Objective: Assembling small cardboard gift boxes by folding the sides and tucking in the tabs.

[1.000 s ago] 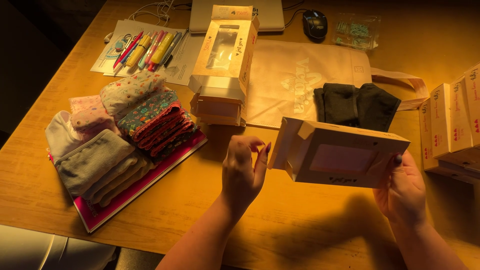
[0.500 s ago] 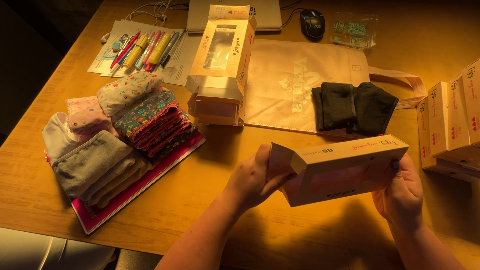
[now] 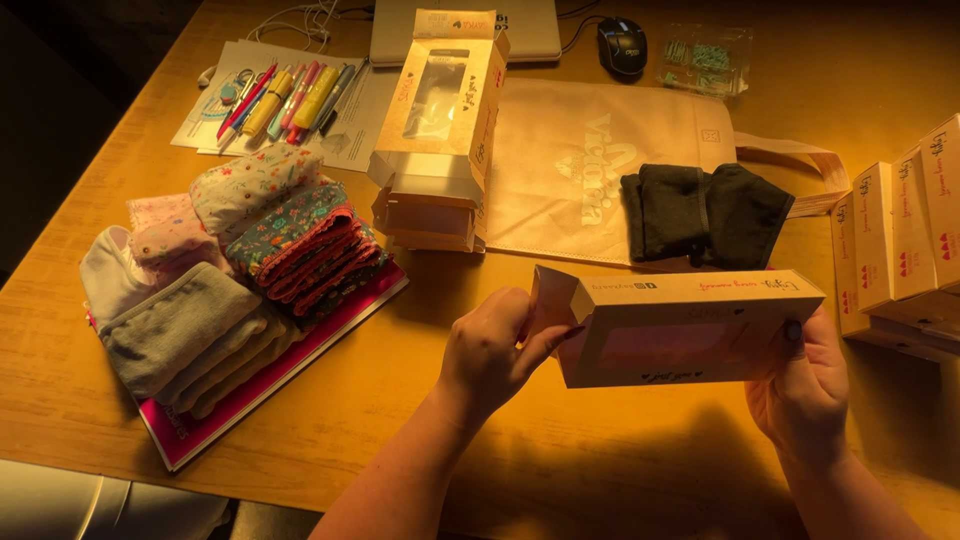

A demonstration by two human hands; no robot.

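I hold a long cardboard box (image 3: 690, 325) with a clear window sideways above the wooden table (image 3: 380, 420). My left hand (image 3: 495, 350) pinches the open flap at the box's left end. My right hand (image 3: 805, 385) grips its right end, thumb on the front face. Pink fabric shows faintly through the window. A folded black garment (image 3: 705, 215) lies just behind the box on a flat beige tote bag (image 3: 590, 160).
At the left, folded floral and grey cloths (image 3: 230, 270) are piled on a pink book (image 3: 200, 430). Empty window boxes (image 3: 440, 130) are stacked behind. More boxes (image 3: 900, 250) stand at the right edge. Pens (image 3: 285, 100), a laptop, a mouse (image 3: 622, 45) and a clip box (image 3: 705, 55) lie at the back.
The box has been turned from its back to its window side. My left hand, free a second ago, now holds the left end flap.
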